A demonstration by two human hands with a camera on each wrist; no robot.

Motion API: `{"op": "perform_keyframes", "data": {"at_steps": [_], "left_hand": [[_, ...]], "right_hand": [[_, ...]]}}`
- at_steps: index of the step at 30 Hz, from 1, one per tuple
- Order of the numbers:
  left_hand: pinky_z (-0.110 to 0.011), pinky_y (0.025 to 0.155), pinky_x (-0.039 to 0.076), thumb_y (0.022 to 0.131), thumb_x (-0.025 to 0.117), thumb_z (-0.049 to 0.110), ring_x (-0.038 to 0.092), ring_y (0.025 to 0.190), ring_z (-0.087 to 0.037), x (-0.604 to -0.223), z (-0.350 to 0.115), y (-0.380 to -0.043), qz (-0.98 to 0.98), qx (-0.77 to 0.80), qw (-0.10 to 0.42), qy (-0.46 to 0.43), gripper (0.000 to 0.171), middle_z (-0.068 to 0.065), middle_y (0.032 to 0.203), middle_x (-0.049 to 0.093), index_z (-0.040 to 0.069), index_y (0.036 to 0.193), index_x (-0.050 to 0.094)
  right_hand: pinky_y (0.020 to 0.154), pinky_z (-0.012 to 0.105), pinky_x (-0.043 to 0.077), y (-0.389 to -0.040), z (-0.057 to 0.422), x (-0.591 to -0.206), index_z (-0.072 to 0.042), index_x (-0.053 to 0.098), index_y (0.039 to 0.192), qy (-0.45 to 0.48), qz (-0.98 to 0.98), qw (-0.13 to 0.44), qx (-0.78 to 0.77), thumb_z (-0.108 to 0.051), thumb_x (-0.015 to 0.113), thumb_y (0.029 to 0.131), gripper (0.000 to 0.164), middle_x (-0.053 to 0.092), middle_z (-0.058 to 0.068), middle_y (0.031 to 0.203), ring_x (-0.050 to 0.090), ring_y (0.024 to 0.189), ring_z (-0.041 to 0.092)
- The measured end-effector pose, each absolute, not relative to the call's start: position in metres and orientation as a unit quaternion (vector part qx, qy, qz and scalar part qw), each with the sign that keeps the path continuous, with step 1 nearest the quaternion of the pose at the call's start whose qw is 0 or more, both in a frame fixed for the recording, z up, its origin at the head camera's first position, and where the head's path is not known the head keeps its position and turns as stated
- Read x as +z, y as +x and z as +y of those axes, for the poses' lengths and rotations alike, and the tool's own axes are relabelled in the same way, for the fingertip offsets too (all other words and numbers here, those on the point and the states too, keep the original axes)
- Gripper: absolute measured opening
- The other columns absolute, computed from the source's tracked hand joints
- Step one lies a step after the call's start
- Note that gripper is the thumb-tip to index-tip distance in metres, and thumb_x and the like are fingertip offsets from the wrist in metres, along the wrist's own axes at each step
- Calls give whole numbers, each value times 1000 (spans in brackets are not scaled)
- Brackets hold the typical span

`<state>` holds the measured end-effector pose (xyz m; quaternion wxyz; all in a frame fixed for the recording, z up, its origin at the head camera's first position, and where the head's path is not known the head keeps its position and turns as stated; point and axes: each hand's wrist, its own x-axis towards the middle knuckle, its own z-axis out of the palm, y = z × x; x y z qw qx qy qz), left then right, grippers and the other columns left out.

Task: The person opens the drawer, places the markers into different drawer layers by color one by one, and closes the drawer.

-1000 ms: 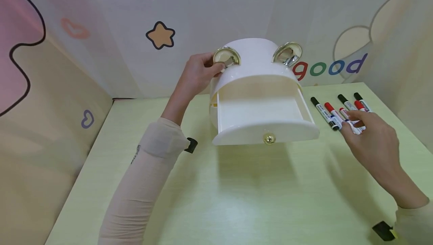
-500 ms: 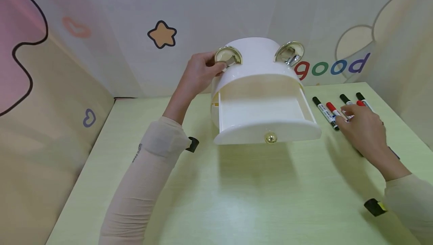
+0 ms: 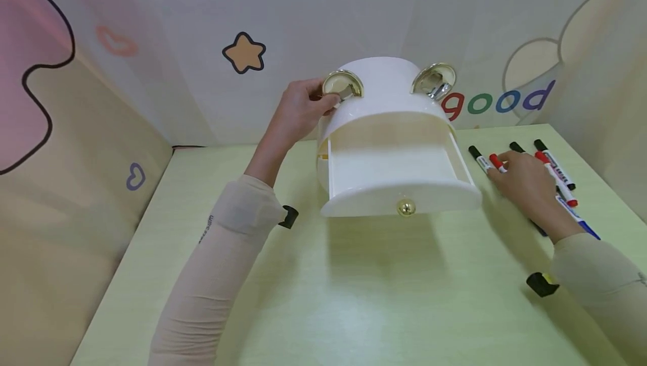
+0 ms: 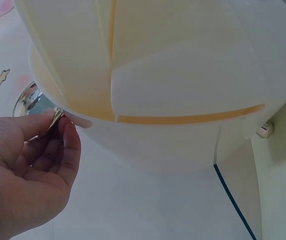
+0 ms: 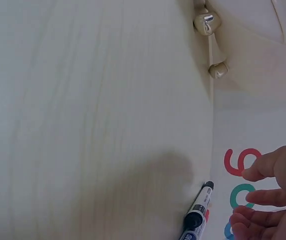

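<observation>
A rounded white desktop box [image 3: 384, 79] with two gold ears stands tilted back at the rear of the table, its drawer [image 3: 364, 200] pulled out with bare floor showing. My left hand [image 3: 300, 110] pinches the left gold ear [image 3: 343, 83] between thumb and fingers; in the left wrist view the ear's shiny rim [image 4: 30, 97] shows beyond the thumb. Over the whiteboard markers on the right, my right hand [image 3: 528, 183] hovers with parted, slightly bent fingers and nothing between them. Nearest to its fingertips lie a black-capped marker [image 3: 478, 158] and a red-capped marker [image 3: 497, 162].
Right of the right hand lie more markers, among them a black one [image 3: 555, 164], a red one [image 3: 556, 178] and a blue one [image 3: 581, 223]. A round gold knob [image 3: 406, 207] juts from the drawer front. A printed cloth backdrop [image 3: 177, 74] rises behind the table.
My right hand has moved left and slightly away from me across the markers, uncovering the ones on the right. The left hand keeps its hold on the ear.
</observation>
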<state>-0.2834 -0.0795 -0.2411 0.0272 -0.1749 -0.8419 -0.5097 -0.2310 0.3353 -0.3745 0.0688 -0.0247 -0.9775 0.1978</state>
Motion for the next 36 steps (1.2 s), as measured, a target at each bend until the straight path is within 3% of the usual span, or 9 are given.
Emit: {"op": "perform_keyframes", "data": {"at_steps": [3, 9, 19, 26, 36], "left_hand": [[-26, 81, 51, 102, 64, 11, 61, 88, -17, -242, -80, -283, -841, -510, 29, -176, 17, -9, 98, 67, 1, 114, 71], [-25, 79, 50, 102, 64, 11, 61, 87, -17, -243, -81, -282, -840, -511, 33, -178, 14, -9, 95, 67, 1, 109, 71], [-25, 79, 49, 102, 65, 12, 61, 86, -16, -244, -80, -284, -841, -509, 38, -178, 15, -8, 95, 67, 1, 109, 72], [-25, 79, 49, 102, 64, 13, 60, 87, -16, -244, -80, -283, -847, -499, 41, -178, 15, -8, 95, 67, 2, 109, 71], [-26, 81, 50, 102, 64, 13, 62, 89, -17, -242, -80, -283, -850, -496, 37, -173, 18, -9, 98, 69, 2, 114, 71]], "right_hand": [[60, 49, 47, -239, 335, -380, 18, 58, 126, -34, -978, 60, 196, -19, 56, 97, 47, 60, 40, 118, 56, 87, 46], [73, 61, 47, -249, 334, -388, 17, 59, 124, -33, -979, 57, 194, -15, 56, 95, 44, 60, 39, 118, 55, 96, 51], [64, 48, 43, -269, 340, -397, 18, 61, 111, -39, -977, 51, 203, -11, 56, 94, 34, 59, 29, 91, 51, 80, 41], [71, 57, 51, -282, 336, -404, 19, 59, 118, -49, -981, 32, 184, -10, 57, 92, 39, 62, 35, 102, 55, 86, 45], [72, 58, 48, -287, 333, -405, 17, 60, 110, -46, -983, 26, 177, -5, 54, 92, 30, 60, 33, 96, 55, 86, 47]]}}
